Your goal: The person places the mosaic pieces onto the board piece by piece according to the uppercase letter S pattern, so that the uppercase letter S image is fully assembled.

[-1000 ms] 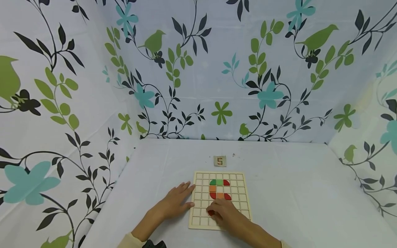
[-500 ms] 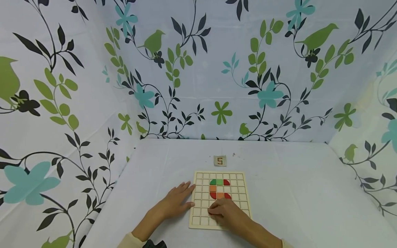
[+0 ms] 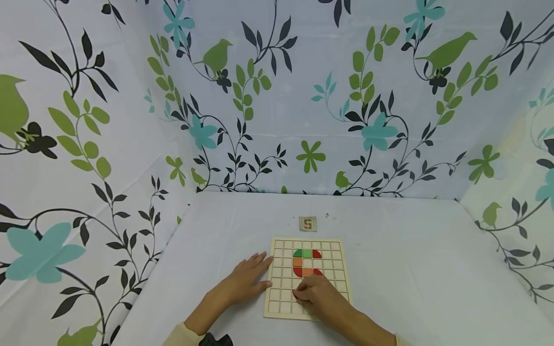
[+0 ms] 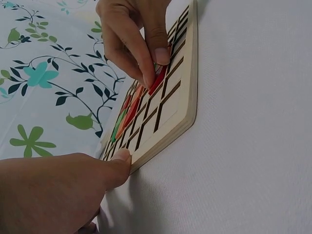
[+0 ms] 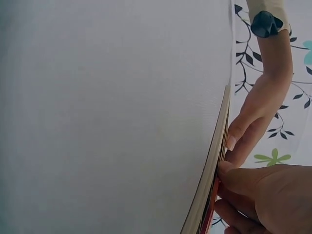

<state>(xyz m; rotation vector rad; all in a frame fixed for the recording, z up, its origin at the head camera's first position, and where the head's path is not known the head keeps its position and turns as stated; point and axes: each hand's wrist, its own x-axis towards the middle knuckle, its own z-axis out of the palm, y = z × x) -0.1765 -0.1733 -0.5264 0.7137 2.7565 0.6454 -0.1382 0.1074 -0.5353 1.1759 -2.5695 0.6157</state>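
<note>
A pale wooden grid board (image 3: 268,308) lies on the white table. My right hand (image 3: 323,299) is over its near half, thumb and fingertips pinching a red tile (image 4: 157,84) low over the grid squares; in the head view the fingers mostly cover it. My left hand (image 3: 245,279) rests along the board's left side, fingers straight, and in the left wrist view its thumb (image 4: 120,155) touches the rim. Farther up the board sit green, orange and red tiles, among them a green rounded tile (image 3: 297,253) and an orange square tile (image 3: 297,262).
Beyond the board's far edge lies a small patterned card (image 3: 308,224) with an S-like figure. Tiny dark specks are beside it. A floral cloth (image 3: 277,96) hangs behind the table and at both sides. A black device (image 5: 264,24) is on the left wrist.
My right hand has shifted slightly rightward over the board. The red tile, plainly visible a second ago, is now mostly covered by its fingers in the head view. The left hand stays put.
</note>
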